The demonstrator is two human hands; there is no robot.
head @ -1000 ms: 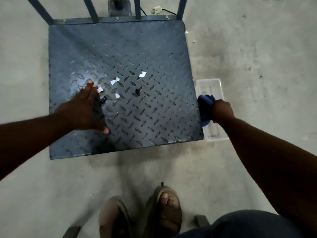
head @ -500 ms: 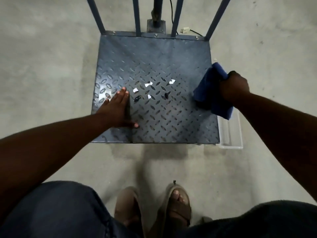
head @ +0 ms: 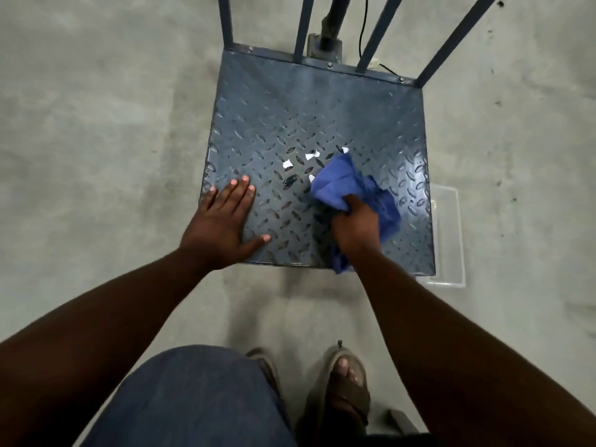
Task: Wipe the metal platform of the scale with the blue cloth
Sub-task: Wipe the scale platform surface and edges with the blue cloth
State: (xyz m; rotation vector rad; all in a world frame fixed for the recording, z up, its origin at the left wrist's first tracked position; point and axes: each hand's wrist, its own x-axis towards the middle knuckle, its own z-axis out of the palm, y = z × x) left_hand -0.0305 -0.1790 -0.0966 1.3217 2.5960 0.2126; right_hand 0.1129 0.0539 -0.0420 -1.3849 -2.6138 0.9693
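The scale's metal platform (head: 290,104) is a dark blue-grey chequer plate lying on the concrete floor. My right hand (head: 354,227) grips the bunched blue cloth (head: 342,182), which lies on the platform's near right part. A tail of the cloth hangs past the near edge. White paper scraps (head: 312,155) and a small dark bit (head: 289,181) lie just left of and beyond the cloth. My left hand (head: 224,221) rests flat on the platform's near left corner, fingers spread.
Blue upright bars (head: 225,21) and a grey post (head: 333,17) rise from the platform's far edge. A clear plastic tray (head: 450,233) lies on the floor against the right edge. My sandalled feet (head: 345,388) stand on the concrete before the platform.
My right hand carried the cloth from the platform's right edge onto the plate, near the scraps. The view has pulled back and shifted. My left hand stays flat on the plate.
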